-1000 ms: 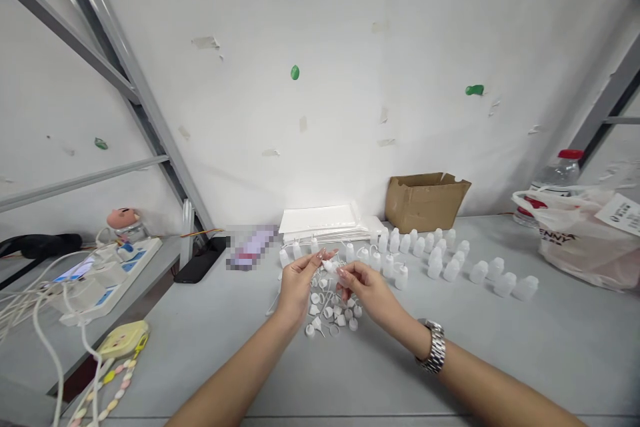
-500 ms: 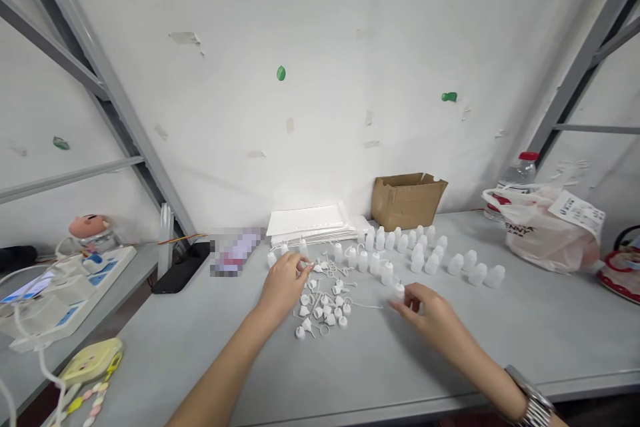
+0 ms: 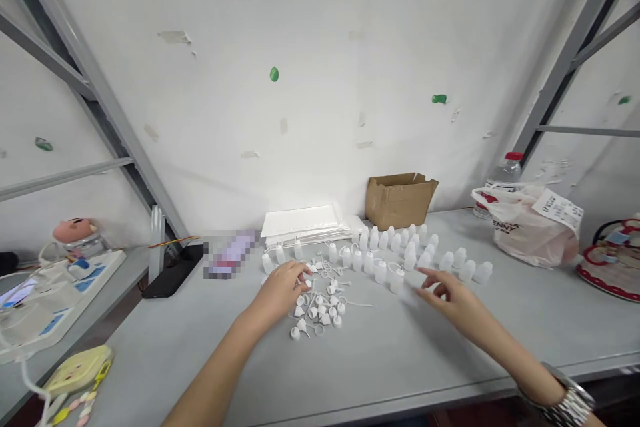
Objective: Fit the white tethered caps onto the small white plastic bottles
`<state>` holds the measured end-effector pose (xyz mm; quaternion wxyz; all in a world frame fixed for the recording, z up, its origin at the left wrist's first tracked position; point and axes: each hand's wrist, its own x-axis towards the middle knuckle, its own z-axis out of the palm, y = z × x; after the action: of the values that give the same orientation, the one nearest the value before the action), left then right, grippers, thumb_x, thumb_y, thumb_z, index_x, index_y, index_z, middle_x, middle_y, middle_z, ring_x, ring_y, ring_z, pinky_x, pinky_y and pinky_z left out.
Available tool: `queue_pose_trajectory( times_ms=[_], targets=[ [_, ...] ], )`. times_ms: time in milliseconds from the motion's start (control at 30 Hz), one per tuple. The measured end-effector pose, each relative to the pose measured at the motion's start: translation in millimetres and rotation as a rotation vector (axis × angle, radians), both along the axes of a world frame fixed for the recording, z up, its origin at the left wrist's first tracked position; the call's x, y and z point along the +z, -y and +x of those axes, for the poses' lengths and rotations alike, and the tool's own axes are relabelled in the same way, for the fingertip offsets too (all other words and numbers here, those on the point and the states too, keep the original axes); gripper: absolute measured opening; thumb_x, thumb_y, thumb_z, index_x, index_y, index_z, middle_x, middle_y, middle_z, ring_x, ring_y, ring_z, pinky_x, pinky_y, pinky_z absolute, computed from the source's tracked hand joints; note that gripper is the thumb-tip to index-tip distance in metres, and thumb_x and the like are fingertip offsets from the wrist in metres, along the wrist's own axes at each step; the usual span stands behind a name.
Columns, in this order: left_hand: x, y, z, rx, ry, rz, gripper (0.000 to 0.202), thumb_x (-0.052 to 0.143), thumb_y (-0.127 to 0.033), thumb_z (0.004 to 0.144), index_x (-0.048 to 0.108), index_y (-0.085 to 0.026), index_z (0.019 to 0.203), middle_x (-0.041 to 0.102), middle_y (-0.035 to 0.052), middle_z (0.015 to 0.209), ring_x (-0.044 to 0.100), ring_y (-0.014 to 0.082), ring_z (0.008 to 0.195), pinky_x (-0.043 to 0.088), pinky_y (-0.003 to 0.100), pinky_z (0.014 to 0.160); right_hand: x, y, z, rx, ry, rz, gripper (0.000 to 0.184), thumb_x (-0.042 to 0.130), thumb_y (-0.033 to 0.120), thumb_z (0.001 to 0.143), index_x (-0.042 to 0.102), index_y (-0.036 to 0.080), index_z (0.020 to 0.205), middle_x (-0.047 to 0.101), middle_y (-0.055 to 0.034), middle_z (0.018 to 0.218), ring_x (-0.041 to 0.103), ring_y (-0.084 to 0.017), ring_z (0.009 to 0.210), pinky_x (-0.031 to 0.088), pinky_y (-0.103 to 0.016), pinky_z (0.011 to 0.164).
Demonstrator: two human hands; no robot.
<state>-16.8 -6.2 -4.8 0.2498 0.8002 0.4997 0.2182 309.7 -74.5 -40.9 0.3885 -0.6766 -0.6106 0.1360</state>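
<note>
My left hand (image 3: pixel 283 290) is over the far left part of a pile of small white nozzle caps (image 3: pixel 325 310), some with thin tips and looped straps. Its fingers are pinched together, and a white cap (image 3: pixel 309 283) shows at the fingertips. My right hand (image 3: pixel 450 297) holds nothing, its fingers stretched apart and pointing left. Just left of those fingertips, not touching them, stands a small white squeeze bottle (image 3: pixel 397 281) with a cap on. More capped bottles (image 3: pixel 369 261) form a row behind the pile. Several small translucent bottles (image 3: pixel 447 260) stand farther right.
Behind the bottles are a cardboard box (image 3: pixel 400 203) and flat white packs (image 3: pixel 305 221). A plastic bag (image 3: pixel 533 233) and a red-capped bottle (image 3: pixel 506 173) are at right. Left are a black phone (image 3: pixel 175 271), a power strip (image 3: pixel 75 290) and a yellow case (image 3: pixel 80 370).
My right hand has let go of the capped bottle, which now stands at the row's near end, and has drawn away to the right. My left hand has dipped slightly at the caps.
</note>
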Motion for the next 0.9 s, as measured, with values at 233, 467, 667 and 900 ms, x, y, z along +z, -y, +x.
queue_pose_trajectory(
  times_ms=[233, 467, 667, 900],
  targets=[
    [-11.4, -5, -3, -0.029, -0.035, -0.090, 0.022, 0.064, -0.033, 0.061, 0.065, -0.024, 0.081, 0.058, 0.0049, 0.088, 0.051, 0.0254, 0.091, 0.038, 0.030, 0.074, 17.2, -17, 28, -0.218, 0.166, 0.039, 0.043, 0.046, 0.048, 0.077, 0.059, 0.017, 0.103, 0.062, -0.0068, 0.081, 0.057, -0.019, 0.060, 0.043, -0.032, 0.058],
    [-16.1, -6, 1, -0.043, -0.014, -0.069, 0.005, 0.058, -0.024, 0.065, 0.062, -0.022, 0.063, 0.056, 0.0043, 0.080, 0.050, 0.0232, 0.088, 0.038, 0.031, 0.075, 6.9, -38, 19, -0.267, 0.402, -0.015, 0.038, 0.041, 0.045, 0.080, 0.060, 0.017, 0.097, 0.061, -0.0070, 0.082, 0.058, -0.023, 0.069, 0.038, -0.031, 0.056],
    [-12.8, -6, 3, 0.014, 0.040, -0.048, 0.006, 0.054, -0.023, 0.067, 0.058, -0.021, 0.062, 0.060, 0.0042, 0.077, 0.052, 0.0224, 0.085, 0.039, 0.031, 0.072, -1.2, -39, 21, -0.243, 0.387, -0.101, 0.033, 0.042, 0.043, 0.080, 0.059, 0.017, 0.088, 0.060, -0.0085, 0.081, 0.058, -0.022, 0.065, 0.039, -0.031, 0.054],
    [-0.4, -10, 3, 0.179, 0.441, -0.174, 0.008, 0.057, -0.028, 0.066, 0.059, -0.022, 0.069, 0.064, 0.0005, 0.060, 0.061, 0.0196, 0.064, 0.042, 0.031, 0.064, 38.1, -8, -8, -0.230, 0.130, 0.241, 0.043, 0.044, 0.061, 0.077, 0.051, 0.019, 0.086, 0.062, -0.0114, 0.084, 0.058, -0.020, 0.061, 0.047, -0.034, 0.053]
  ],
)
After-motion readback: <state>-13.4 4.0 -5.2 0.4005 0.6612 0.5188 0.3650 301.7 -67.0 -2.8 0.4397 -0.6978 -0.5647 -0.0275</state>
